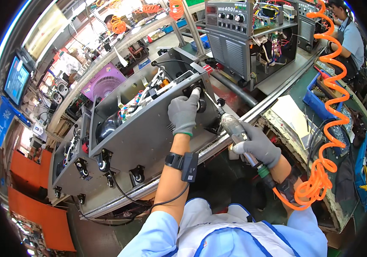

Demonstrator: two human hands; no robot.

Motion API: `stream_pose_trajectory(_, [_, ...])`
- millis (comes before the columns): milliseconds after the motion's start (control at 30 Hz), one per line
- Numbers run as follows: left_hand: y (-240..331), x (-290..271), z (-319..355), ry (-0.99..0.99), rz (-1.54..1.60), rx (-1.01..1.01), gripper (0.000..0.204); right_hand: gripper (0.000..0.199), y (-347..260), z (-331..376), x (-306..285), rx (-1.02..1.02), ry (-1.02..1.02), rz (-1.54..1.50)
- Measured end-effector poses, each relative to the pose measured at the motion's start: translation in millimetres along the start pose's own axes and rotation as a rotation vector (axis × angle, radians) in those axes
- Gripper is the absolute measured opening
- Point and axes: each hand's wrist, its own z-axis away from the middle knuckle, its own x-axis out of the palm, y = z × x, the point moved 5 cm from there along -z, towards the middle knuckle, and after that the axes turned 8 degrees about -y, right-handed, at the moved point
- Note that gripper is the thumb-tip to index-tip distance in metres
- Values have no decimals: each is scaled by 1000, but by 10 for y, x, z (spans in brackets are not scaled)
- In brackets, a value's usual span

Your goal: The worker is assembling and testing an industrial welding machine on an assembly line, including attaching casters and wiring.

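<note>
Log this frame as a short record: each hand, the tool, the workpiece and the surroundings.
Left hand: gloved, fingers at a black caster on the cabinet
Right hand: gloved, gripping the driver
Driver: bit angled toward that caster; contact unclear
Hose: orange, coiled, running to the driver
Cabinet: grey, caster side facing the person, wiring visible inside
Surroundings: purple fan beyond the cabinet; blue bin at right

I am working brightly lit, a white tube [4, 48] is glaring at upper left, shadow is darkening the floor [211, 182] below me, my left hand [183, 112] is showing crisply, straight lines are bending toward a black rim.
</note>
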Motion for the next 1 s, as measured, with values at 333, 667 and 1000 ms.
stream_pose_trajectory(333, [-88,60,-33,40,70,2,54,74,-129,37,28,-1,-52,-19])
stream_pose_trajectory(667, [-77,44,-25,110,138,62,51,69,-194,67,57,73,0,10])
stream_pose_trajectory(1000, [-68,31,-26,94,107,36,54,65,-200,16,56,142,-34,-50])
